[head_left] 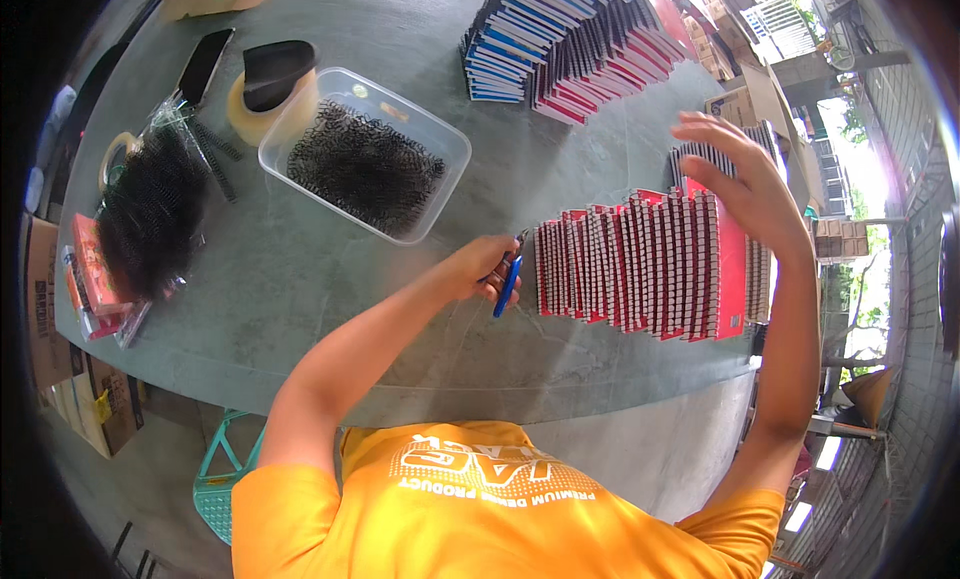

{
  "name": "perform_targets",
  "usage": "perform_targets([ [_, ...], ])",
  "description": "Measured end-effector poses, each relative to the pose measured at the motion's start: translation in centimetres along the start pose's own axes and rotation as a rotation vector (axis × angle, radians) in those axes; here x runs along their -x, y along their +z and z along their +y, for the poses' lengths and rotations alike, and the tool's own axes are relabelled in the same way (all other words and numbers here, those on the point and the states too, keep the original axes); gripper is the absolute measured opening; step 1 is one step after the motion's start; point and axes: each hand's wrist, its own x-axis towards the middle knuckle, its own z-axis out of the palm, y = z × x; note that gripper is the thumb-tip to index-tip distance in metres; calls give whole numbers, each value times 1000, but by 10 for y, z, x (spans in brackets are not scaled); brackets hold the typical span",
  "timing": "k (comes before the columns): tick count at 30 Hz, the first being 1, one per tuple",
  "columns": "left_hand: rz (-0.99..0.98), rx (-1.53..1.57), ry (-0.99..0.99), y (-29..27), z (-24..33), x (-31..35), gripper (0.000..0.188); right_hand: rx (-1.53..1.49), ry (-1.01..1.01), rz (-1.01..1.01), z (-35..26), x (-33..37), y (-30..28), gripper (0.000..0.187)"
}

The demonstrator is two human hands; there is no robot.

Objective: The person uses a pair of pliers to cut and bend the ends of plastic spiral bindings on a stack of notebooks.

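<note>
My left hand [487,269] is closed around pliers with blue handles [507,287]. Their small metal jaws point away from me, just left of a row of notebooks [625,264]. These notebooks stand packed together, their punched or bound edges upward, with a red cover showing at the right end. Over that right end hovers my right hand [735,174], fingers spread and holding nothing visible. Whether its palm touches the covers I cannot tell. More notebooks with dark bound edges [682,162] stand behind it, partly hidden by my hand.
A clear plastic tub [440,194] holds many black coils [365,169]. Left of it are tape rolls [248,114], a phone-like dark slab [207,64] and a bag of black coils [155,204]. Stacked blue and red notebooks [570,44] stand at the far side. A green stool [215,494] is below.
</note>
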Motion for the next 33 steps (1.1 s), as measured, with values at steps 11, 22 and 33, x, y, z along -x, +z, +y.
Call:
perform_targets([
  [11, -68, -69, -122, 4, 15, -15, 33, -317, 354, 199, 37, 60, 38, 55],
  [22, 125, -1229, 260, 48, 33, 2, 26, -398, 405, 234, 43, 62, 45, 58],
  [33, 22, -387, -22, 11, 37, 1, 31, -403, 415, 225, 43, 62, 43, 57],
])
